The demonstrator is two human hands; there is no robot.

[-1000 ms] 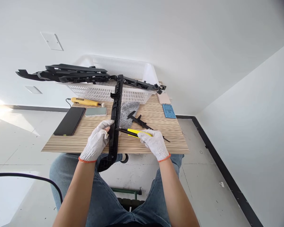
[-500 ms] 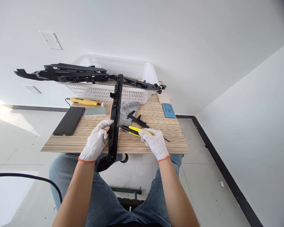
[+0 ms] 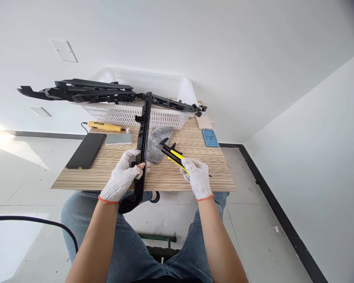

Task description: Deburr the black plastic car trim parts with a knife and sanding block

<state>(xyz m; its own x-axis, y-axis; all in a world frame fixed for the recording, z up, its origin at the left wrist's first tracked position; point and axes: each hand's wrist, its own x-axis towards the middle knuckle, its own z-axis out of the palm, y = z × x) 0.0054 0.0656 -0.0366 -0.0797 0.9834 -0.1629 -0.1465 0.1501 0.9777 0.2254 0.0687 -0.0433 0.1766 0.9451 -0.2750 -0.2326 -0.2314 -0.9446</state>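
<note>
A long black plastic trim piece stands lengthwise in front of me, its near end hanging past the table edge over my leg. My left hand, in a white knit glove with the thumb tip bare, is closed around its lower half. In my gloved right hand is a yellow and black utility knife, pointing up and left, apart from the trim piece. Beneath the knife lies a black caliper, partly hidden. A grey speckled cloth rests beside the trim piece.
Behind stands a white plastic basket with several black trim pieces across it. On the wooden table lie a black phone, a whetstone-like block, a yellow rotary tool and a blue card.
The knife has moved right, away from the trim piece, and its tip has turned more upward. My left thumb now lies across the trim piece, which has shifted slightly left.
</note>
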